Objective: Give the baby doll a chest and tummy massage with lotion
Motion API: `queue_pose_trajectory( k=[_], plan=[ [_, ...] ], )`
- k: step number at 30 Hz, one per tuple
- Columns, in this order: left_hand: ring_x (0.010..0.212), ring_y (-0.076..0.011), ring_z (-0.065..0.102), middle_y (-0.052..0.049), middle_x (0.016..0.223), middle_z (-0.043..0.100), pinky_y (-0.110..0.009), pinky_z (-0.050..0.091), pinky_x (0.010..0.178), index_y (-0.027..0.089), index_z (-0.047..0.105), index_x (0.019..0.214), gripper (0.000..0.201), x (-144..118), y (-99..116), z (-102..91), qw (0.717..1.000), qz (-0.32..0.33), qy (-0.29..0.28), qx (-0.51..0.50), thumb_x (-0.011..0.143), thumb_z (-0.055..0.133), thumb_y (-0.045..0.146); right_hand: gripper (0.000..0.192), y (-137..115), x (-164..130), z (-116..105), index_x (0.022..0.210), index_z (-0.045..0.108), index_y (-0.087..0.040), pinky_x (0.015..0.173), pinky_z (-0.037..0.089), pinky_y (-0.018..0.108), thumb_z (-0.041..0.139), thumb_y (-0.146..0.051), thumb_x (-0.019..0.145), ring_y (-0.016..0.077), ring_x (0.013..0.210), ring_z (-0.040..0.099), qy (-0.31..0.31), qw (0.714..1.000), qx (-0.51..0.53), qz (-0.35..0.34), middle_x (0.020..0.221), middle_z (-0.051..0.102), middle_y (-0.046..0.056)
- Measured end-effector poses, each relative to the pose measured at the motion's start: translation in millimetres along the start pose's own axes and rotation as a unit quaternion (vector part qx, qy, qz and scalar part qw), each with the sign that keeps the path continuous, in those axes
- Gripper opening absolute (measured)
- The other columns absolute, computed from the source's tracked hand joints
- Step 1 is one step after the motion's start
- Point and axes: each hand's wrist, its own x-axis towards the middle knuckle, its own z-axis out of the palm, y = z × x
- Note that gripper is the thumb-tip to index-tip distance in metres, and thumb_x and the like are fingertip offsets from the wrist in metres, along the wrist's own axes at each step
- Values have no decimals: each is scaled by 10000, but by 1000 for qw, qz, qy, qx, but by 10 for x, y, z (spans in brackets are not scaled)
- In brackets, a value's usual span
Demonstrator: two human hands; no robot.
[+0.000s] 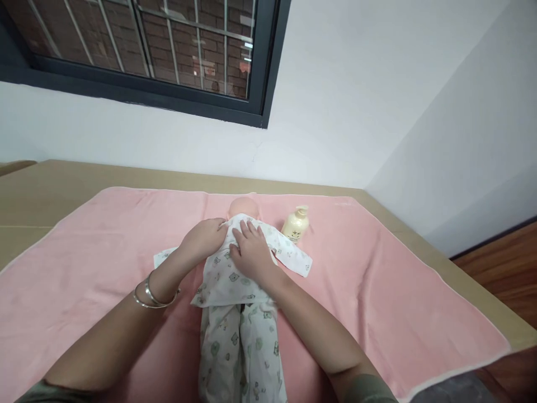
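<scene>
A baby doll (244,207) lies on its back, head away from me, in a white printed shirt (235,285) and matching trousers (260,347). My left hand (205,238) is at the shirt's left shoulder near the neck, its fingers together and bent onto the cloth; the fingertips are partly hidden. On the chest rests my right hand (252,250), flat, with the fingers spread over the fabric. The right sleeve lies stretched out to the side, while my left forearm partly covers the other sleeve. The shirt's lower edge overlaps the trousers' waist.
A cream pump bottle (296,225) stands just beyond the right sleeve. Under the doll, a pink blanket (344,302) with some creases covers much of the wooden tabletop (84,174). Behind are a white wall (327,112) and a dark-framed window (260,73). Brown wood panelling (503,268) is at right.
</scene>
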Motion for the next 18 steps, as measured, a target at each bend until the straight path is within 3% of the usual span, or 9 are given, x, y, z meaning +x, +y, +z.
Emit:
queue_pose_trajectory(
  k=[4, 7, 9, 11, 14, 16, 18],
  plan=[
    [1266, -341, 638, -137, 1324, 712, -421, 499, 1033, 166, 735, 1183, 486, 3, -15, 81, 998, -13, 19, -51, 897, 405, 378, 446, 36, 6, -76, 1440, 546, -153, 1230, 250, 583, 471, -290, 1022, 329, 1523, 319, 6, 1000, 16, 7, 1601, 430, 173],
    [1385, -318, 550, -127, 1454, 625, -424, 414, 1164, 143, 658, 1334, 542, -30, 52, 144, 984, -15, 43, -170, 879, 477, 377, 467, 85, 9, -349, 1460, 533, -142, 1240, 237, 568, 470, -285, 1019, 322, 1524, 324, 38, 998, 39, 23, 1626, 390, 172],
    [1416, -298, 522, -123, 1488, 597, -419, 377, 1204, 149, 613, 1381, 562, -51, 135, 182, 954, -15, 34, -296, 868, 548, 370, 486, 146, -1, -597, 1480, 517, -145, 1250, 219, 552, 464, -290, 1020, 312, 1530, 315, 57, 996, 56, 42, 1640, 366, 162],
    [1388, -288, 554, -145, 1450, 627, -408, 403, 1193, 142, 610, 1362, 543, -53, 249, 215, 896, -29, 4, -443, 856, 617, 341, 502, 241, -24, -839, 1501, 498, -151, 1258, 215, 522, 445, -296, 1024, 292, 1531, 317, 75, 993, 68, 64, 1639, 374, 151],
    [1273, -292, 651, -209, 1346, 679, -407, 484, 1132, 98, 644, 1259, 419, 9, 477, 269, 777, -69, -56, -623, 893, 586, 293, 524, 435, -77, -1106, 1521, 474, -125, 1252, 233, 489, 410, -306, 1034, 288, 1525, 329, 78, 990, 53, 102, 1617, 407, 166],
    [1226, -303, 680, -249, 1338, 663, -431, 523, 1092, 69, 625, 1267, 425, 105, 662, 315, 710, -90, -109, -690, 941, 510, 317, 549, 568, -110, -1202, 1532, 446, -84, 1236, 252, 498, 401, -313, 1035, 316, 1513, 343, 58, 989, 24, 135, 1602, 417, 202],
    [1231, -306, 676, -278, 1361, 632, -436, 541, 1069, 42, 561, 1349, 504, 238, 860, 374, 669, -109, -148, -720, 974, 457, 362, 585, 674, -128, -1241, 1549, 398, -45, 1217, 269, 515, 406, -315, 1029, 349, 1500, 355, 37, 985, -9, 169, 1595, 410, 237]
  ],
)
